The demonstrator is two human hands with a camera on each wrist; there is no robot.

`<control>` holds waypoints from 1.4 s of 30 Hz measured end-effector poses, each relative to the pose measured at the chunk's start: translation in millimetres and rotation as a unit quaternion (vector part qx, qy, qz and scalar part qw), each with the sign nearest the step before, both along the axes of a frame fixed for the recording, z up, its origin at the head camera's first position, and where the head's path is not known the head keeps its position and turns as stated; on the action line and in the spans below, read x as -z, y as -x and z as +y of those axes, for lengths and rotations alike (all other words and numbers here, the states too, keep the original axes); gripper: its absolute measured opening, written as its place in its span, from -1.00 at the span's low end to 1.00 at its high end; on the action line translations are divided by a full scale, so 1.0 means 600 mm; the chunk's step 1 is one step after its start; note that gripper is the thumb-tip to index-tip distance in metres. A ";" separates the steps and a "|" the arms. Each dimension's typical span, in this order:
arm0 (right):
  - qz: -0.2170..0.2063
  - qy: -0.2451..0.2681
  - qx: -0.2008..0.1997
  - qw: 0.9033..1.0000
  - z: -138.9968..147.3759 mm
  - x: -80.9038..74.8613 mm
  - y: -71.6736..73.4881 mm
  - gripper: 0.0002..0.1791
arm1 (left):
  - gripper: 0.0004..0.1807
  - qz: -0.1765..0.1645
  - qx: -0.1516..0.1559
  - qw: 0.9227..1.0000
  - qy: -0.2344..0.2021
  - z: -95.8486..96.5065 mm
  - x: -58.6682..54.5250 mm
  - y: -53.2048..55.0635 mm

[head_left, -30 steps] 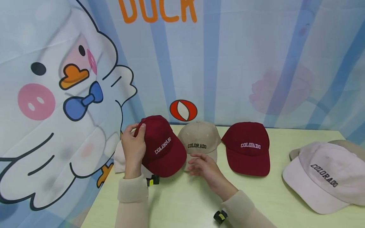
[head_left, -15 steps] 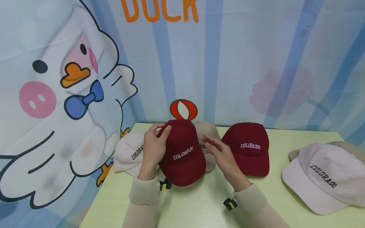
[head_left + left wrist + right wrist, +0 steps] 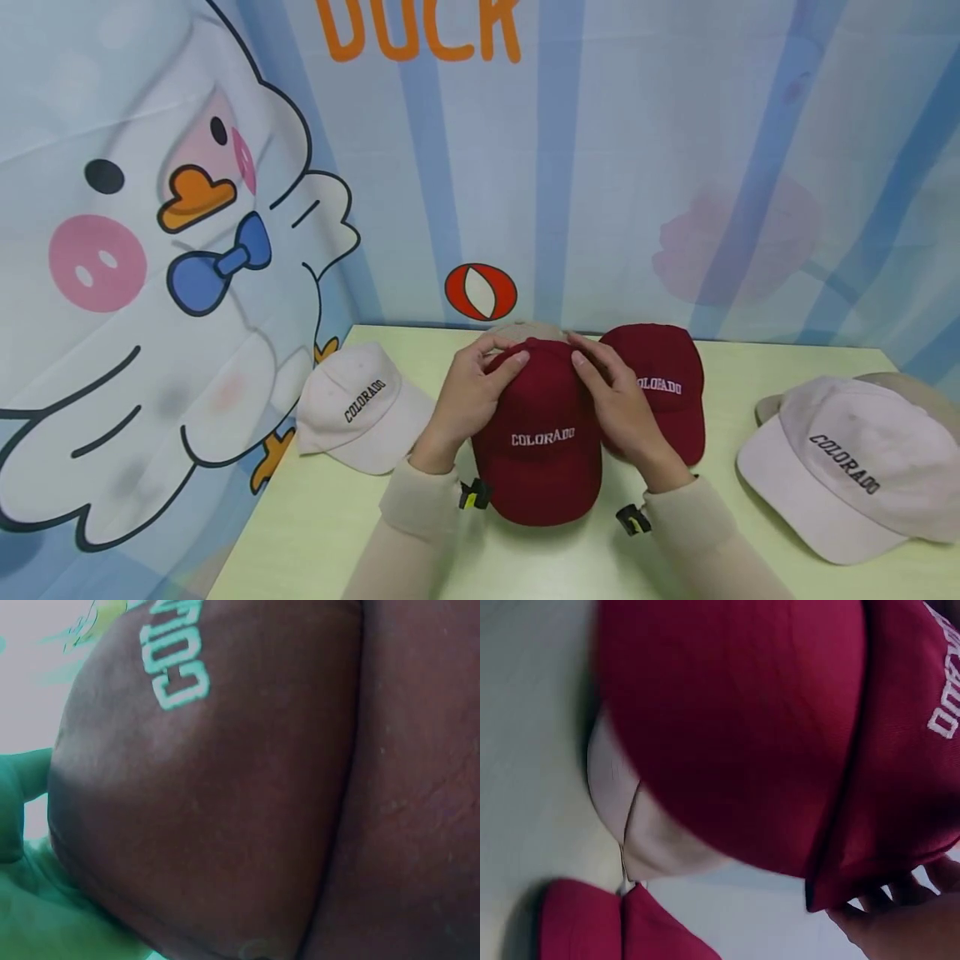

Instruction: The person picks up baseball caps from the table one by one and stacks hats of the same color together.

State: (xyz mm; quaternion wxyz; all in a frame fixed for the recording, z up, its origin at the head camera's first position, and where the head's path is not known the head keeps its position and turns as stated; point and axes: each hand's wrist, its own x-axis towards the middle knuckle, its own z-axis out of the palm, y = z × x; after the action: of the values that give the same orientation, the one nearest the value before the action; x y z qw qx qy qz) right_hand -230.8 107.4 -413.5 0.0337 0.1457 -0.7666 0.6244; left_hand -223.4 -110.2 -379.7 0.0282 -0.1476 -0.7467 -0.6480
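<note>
Both hands hold a maroon baseball cap with white COLORADO lettering, its brim towards me. My left hand grips the crown's upper left, thumb on the front and fingers behind. On the upper right, my right hand pinches the crown the same way. In the left wrist view the cap fills most of the picture, part of the left hand at its edge. Behind it, a beige cap is mostly hidden. The right wrist view shows the beige cap below the raised maroon brim.
A second maroon cap sits just right of the hands, partly covered by the right one. At the left lies a white cap. A pale cap overlaps a beige one on the right. A printed cloth hangs behind the table.
My left hand has carried the maroon cap rightwards and nearer, uncovering the white cap and covering the beige one. My right hand, earlier free, has taken hold of its right side.
</note>
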 end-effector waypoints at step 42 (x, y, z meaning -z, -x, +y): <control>0.024 0.086 0.141 0.986 0.222 0.014 0.023 -0.84 | -0.64 -0.029 0.078 0.987 -0.139 0.182 0.089 0.075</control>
State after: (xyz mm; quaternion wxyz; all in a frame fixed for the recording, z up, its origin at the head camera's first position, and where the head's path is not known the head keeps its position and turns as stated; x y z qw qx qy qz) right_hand -244.8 240.5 -421.8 0.1523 0.0473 -0.7222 0.6731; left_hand -268.3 -0.9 -432.8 -0.0237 -0.1810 -0.6358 -0.7499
